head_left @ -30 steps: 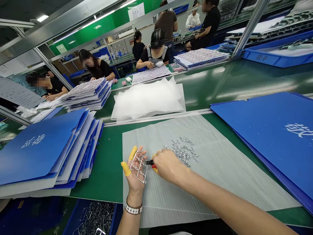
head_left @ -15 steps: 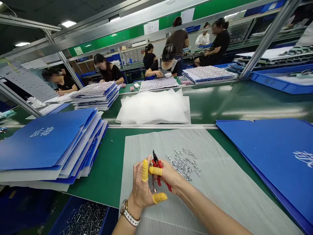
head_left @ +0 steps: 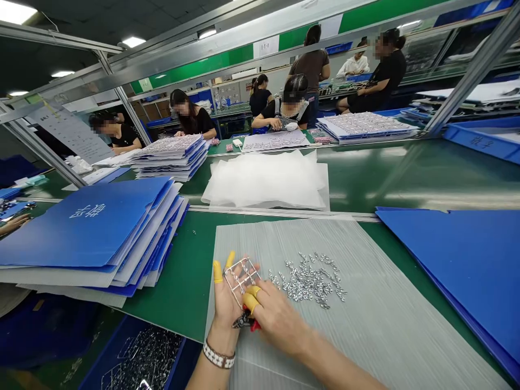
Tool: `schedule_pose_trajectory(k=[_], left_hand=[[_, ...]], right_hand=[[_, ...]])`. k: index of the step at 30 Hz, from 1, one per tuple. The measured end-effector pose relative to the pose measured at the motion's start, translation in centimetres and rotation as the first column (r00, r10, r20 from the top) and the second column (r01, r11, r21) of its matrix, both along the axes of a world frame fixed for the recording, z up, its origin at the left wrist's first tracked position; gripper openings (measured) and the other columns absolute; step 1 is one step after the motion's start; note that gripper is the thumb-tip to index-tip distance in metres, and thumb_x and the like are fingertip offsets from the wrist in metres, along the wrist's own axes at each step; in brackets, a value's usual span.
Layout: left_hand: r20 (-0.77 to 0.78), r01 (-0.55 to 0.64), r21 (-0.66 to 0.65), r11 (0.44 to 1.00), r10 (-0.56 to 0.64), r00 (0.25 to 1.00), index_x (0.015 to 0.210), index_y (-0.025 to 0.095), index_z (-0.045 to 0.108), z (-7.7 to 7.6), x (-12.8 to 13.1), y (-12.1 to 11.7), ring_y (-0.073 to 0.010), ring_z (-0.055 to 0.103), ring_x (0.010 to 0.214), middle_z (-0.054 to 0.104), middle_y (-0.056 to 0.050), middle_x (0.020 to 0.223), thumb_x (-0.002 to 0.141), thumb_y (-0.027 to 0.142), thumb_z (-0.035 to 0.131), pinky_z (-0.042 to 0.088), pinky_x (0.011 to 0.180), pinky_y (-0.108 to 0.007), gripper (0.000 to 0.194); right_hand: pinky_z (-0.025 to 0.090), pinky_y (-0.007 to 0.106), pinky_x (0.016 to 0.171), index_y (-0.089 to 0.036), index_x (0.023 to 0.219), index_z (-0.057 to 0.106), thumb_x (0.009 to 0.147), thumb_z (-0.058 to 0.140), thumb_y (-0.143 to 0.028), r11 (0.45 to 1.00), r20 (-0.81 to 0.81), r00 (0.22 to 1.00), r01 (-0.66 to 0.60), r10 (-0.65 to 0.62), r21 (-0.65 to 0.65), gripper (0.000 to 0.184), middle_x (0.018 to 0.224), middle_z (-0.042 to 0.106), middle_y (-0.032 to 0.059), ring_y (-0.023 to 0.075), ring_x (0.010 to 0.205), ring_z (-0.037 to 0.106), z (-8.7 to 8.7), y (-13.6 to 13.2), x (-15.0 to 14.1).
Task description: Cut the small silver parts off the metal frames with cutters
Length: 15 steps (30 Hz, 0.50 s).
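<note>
Well, left hand (head_left: 229, 306) palm up and spread, a wire frame of small metal parts (head_left: 240, 279) lying across it, cradled rather than clearly clamped; firmness impossible to judge from this view. Yellow finger cots (head_left: 218, 272) on the fingertips. Right hand (head_left: 276, 319) clenched around red-handled side cutters (head_left: 246, 320), tips poking out just below the frame, beside the left palm. Just past the grip, a loose heap of small metal pieces (head_left: 306, 283) on a grey corrugated plastic sheet (head_left: 377, 309); nearer the body and left of the grip, a blue bin (head_left: 106, 346) of metal frames; further left, stacked blue folders (head_left: 93, 233) on a green workbench (head_left: 179, 271). Likely trouble: the loosely held frame sliding off the palm after a nudge from the cutters; bare palm skin nipped by tips working so close; small pieces springing away after a sharp snip, or the heap scattered by a careless wrist.
</note>
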<state>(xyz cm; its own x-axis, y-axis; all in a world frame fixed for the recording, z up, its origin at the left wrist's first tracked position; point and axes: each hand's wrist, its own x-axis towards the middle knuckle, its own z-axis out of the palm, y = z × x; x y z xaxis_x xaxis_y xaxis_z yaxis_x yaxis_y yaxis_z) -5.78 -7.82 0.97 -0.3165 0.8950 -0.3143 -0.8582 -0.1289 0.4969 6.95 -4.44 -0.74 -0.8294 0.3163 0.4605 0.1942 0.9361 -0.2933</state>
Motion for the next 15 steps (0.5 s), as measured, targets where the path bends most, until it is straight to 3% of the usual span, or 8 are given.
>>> schedule_pose_trajectory(k=[4, 7, 9, 11, 15], left_hand=[[-0.025, 0.001, -0.001, 1.0, -0.001, 1.0, 0.113, 0.012, 0.058, -0.4, -0.4, 0.0, -0.022, 0.066, 0.085, 0.059, -0.02, 0.121, 0.082, 0.065, 0.038, 0.051, 0.075, -0.035, 0.064], [-0.131, -0.078, 0.003, 0.997, 0.078, 0.988, 0.114, 0.013, 0.06, -0.9, -0.4, -0.4, -0.0228, 0.064, 0.089, 0.059, -0.019, 0.122, 0.081, 0.068, 0.034, 0.051, 0.077, -0.036, 0.069], [-0.225, -0.122, 0.012, 0.992, 0.121, 0.967, 0.115, 0.014, 0.061, -1.2, -0.1, -0.6, -0.0242, 0.062, 0.095, 0.058, -0.018, 0.124, 0.08, 0.07, 0.033, 0.05, 0.08, -0.036, 0.072], [-0.305, -0.135, 0.026, 0.99, 0.137, 0.943, 0.115, 0.014, 0.062, -1.6, 0.2, -0.8, -0.025, 0.061, 0.098, 0.059, -0.018, 0.123, 0.079, 0.072, 0.032, 0.048, 0.084, -0.036, 0.075], [-0.366, -0.123, 0.031, 0.992, 0.126, 0.922, 0.114, 0.015, 0.063, -2.1, 0.8, -0.9, -0.0268, 0.06, 0.1, 0.061, -0.018, 0.121, 0.077, 0.074, 0.031, 0.045, 0.09, -0.039, 0.078]], right_hand=[[0.041, 0.036, 0.079, -0.013, 0.107, 0.051, 0.068, 0.049, -0.008, 0.995, -0.04, 0.999, -0.026, 0.022, -0.099, 0.04, 0.098, 0.058, 0.0108, 0.0225, 0.088, 0.051, 1.0, -0.2, 0.6], [0.042, 0.034, 0.076, -0.013, 0.101, 0.052, 0.068, 0.053, -0.013, 0.977, 0.047, 0.992, 0.126, -0.12, -0.171, 0.033, 0.095, 0.058, 0.0102, 0.0223, 0.087, 0.052, 2.8, 0.3, 0.7], [0.042, 0.033, 0.071, -0.014, 0.088, 0.055, 0.071, 0.054, -0.015, 0.962, 0.212, 0.953, 0.247, -0.218, -0.121, 0.017, 0.085, 0.059, 0.0086, 0.0226, 0.08, 0.054, 4.0, 0.8, 0.3], [0.041, 0.034, 0.068, -0.014, 0.083, 0.058, 0.076, 0.055, -0.018, 0.957, 0.351, 0.901, 0.286, -0.254, -0.041, 0.009, 0.079, 0.06, 0.0086, 0.0238, 0.076, 0.056, 5.0, 1.2, -0.2], [0.041, 0.034, 0.067, -0.014, 0.087, 0.062, 0.084, 0.055, -0.029, 0.962, 0.449, 0.855, 0.269, -0.259, 0.042, 0.017, 0.078, 0.063, 0.0102, 0.0253, 0.075, 0.059, 5.4, 1.5, -1.0]])
